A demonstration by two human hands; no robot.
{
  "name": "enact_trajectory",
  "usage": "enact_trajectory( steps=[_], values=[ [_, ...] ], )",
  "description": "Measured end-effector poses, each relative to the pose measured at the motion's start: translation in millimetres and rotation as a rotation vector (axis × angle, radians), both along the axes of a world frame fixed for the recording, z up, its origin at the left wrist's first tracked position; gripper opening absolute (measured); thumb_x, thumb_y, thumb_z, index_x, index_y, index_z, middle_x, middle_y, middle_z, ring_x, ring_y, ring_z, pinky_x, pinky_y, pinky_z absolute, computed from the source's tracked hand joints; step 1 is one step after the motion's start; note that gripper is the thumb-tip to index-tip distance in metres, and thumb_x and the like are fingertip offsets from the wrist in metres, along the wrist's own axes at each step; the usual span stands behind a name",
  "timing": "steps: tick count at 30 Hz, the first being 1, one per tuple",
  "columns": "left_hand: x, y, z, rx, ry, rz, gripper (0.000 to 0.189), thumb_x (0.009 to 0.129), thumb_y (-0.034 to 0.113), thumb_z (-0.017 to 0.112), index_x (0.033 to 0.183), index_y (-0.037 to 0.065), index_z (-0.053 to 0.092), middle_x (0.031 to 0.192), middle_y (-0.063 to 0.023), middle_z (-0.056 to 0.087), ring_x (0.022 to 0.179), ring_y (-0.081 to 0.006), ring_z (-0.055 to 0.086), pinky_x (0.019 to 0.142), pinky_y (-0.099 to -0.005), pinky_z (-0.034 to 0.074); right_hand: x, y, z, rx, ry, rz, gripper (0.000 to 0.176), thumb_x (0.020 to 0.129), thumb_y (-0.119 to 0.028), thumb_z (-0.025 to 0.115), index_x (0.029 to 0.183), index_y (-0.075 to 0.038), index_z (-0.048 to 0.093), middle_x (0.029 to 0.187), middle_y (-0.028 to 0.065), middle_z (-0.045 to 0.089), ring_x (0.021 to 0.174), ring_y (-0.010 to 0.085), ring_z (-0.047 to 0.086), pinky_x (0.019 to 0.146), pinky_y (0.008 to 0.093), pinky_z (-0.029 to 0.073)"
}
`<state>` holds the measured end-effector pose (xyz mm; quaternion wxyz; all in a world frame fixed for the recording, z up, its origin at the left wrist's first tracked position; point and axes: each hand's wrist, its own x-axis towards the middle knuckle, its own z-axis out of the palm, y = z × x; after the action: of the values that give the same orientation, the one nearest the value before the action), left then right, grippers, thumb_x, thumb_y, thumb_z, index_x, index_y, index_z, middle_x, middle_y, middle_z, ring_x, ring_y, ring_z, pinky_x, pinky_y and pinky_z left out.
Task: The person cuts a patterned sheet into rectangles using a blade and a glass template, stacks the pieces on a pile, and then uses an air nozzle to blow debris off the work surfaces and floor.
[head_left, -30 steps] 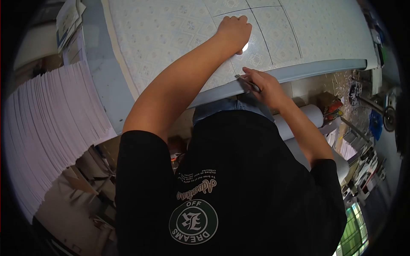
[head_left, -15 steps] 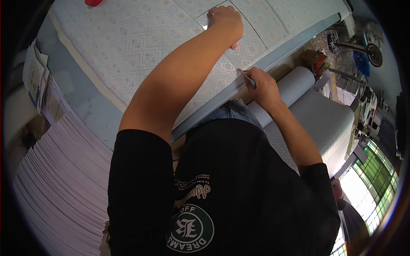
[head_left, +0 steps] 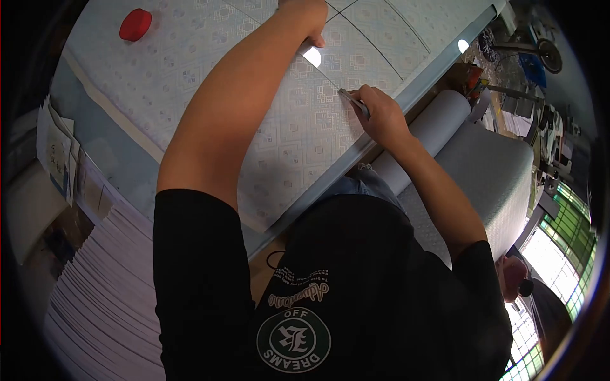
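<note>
My right hand (head_left: 380, 109) is closed round a slim utility knife (head_left: 356, 103), its tip on the pale, diamond-patterned sheet (head_left: 279, 136) that covers the table. A straight line runs from the tip up to my left hand (head_left: 306, 18). That hand presses down at the top of the view, thumb stretched out, its fingers partly cut off by the frame edge. Beside the thumb, a bright reflection with one straight side shows on what looks like a clear, glossy plate (head_left: 312, 58). Dark straight lines cross the sheet to the right of my left hand.
A red round object (head_left: 135, 25) lies on the sheet at upper left. The blue-grey table edge (head_left: 438, 66) runs along my side. Below it sit a grey roll (head_left: 438, 117) and a larger grey roll (head_left: 486, 168). Stacked pale sheets (head_left: 108, 279) stand at lower left. Another person (head_left: 513, 279) is at right.
My right hand has moved up and left with the knife, away from the table edge and along the line. My left hand appears higher and farther left. The view has shifted, showing more of the red object.
</note>
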<state>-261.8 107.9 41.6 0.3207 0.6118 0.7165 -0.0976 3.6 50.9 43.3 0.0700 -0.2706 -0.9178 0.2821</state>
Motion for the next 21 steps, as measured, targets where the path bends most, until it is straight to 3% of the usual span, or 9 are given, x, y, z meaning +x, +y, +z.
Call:
enact_trajectory(
  steps=[3, 9, 16, 21],
  values=[
    [-15, -6, -11, 0.022, -0.048, 0.029, 0.041, 0.081, 0.027, 0.082, 0.112, 0.004, 0.071, 0.110, -0.0092, 0.072, 0.094, -0.0257, 0.071, 0.085, -0.0357, 0.055, -24, 6, -7, 0.044, 0.075, 0.045, 0.016, 0.088, -0.011, 0.066, 0.102, -0.006, 0.059, 0.083, 0.0162, 0.064, 0.081, 0.0362, 0.064, 0.070, 0.0461, 0.051],
    [-55, -14, -20, 0.084, -0.115, 0.118, 0.038, 0.082, 0.026, 0.079, 0.112, 0.004, 0.070, 0.109, -0.0098, 0.072, 0.094, -0.0258, 0.071, 0.086, -0.0363, 0.055, -142, 26, -29, 0.120, 0.196, 0.036, 0.018, 0.087, -0.009, 0.070, 0.094, -0.005, 0.055, 0.081, 0.0149, 0.064, 0.076, 0.0355, 0.063, 0.067, 0.0457, 0.051],
    [-115, -16, -41, 0.180, -0.190, 0.236, 0.034, 0.084, 0.023, 0.076, 0.111, 0.004, 0.070, 0.108, -0.0105, 0.072, 0.094, -0.0260, 0.071, 0.086, -0.0369, 0.055, -158, 26, -2, 0.085, 0.036, 0.029, 0.011, 0.088, -0.010, 0.065, 0.094, -0.005, 0.057, 0.077, 0.0164, 0.064, 0.072, 0.0358, 0.064, 0.069, 0.0464, 0.050],
    [-152, -23, -61, 0.241, -0.246, 0.329, 0.032, 0.085, 0.022, 0.074, 0.111, 0.004, 0.070, 0.107, -0.0110, 0.072, 0.094, -0.0261, 0.071, 0.086, -0.0374, 0.055, -198, 36, -20, 0.236, 0.114, 0.083, 0.016, 0.086, -0.008, 0.071, 0.091, -0.007, 0.056, 0.076, 0.0096, 0.063, 0.072, 0.0296, 0.063, 0.076, 0.0416, 0.047]
  ],
)
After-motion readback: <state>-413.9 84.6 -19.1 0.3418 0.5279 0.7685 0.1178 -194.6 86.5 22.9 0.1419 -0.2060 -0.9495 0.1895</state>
